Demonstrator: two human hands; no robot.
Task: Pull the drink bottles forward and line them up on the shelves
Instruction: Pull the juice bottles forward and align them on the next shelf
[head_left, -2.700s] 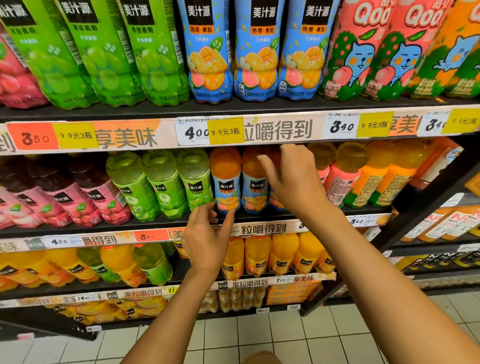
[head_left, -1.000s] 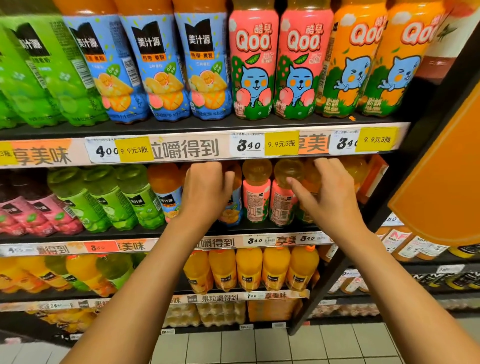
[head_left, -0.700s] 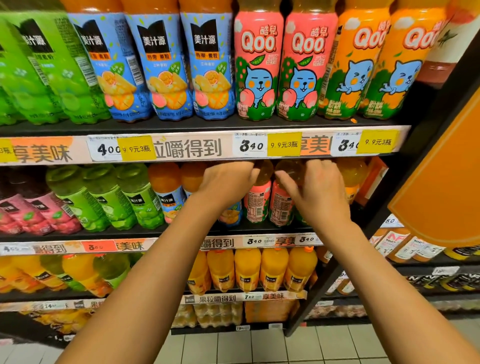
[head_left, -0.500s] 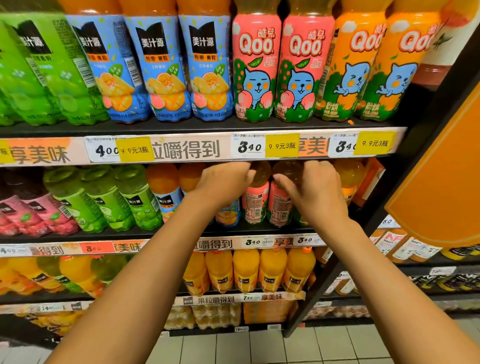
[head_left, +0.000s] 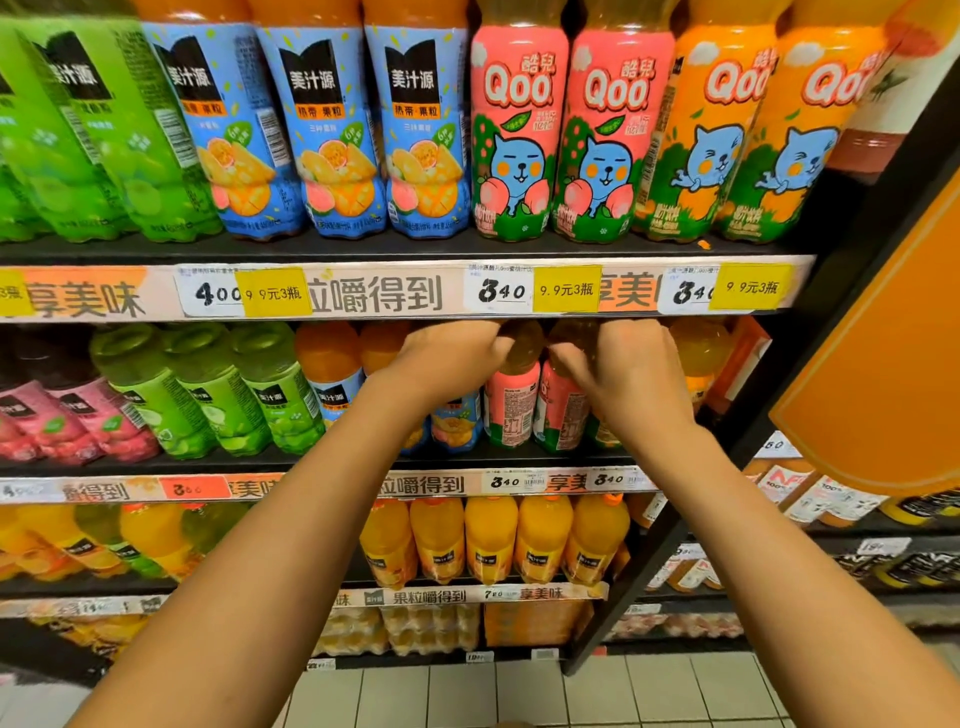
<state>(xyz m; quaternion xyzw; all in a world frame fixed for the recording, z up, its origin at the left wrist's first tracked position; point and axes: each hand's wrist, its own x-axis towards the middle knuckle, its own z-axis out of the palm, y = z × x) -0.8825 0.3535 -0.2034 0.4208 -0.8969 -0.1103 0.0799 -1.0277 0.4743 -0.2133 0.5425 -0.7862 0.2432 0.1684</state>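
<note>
On the second shelf stand two pink Qoo bottles. My left hand is curled over the top of a blue-label juice bottle, and its fingertips touch the left pink Qoo bottle. My right hand wraps the neck of the right pink Qoo bottle, thumb on its left side. Behind that hand, an orange Qoo bottle is partly hidden. The caps under both hands are out of sight.
Green bottles and pink-label bottles fill the shelf's left. The shelf above holds large blue, pink and orange bottles. Orange juice bottles stand below. An orange side panel and a black upright bound the right.
I have shifted right along the shelf. Both hands have moved from the blue-label bottles to the pink Qoo bottles and come closer together over their tops.
</note>
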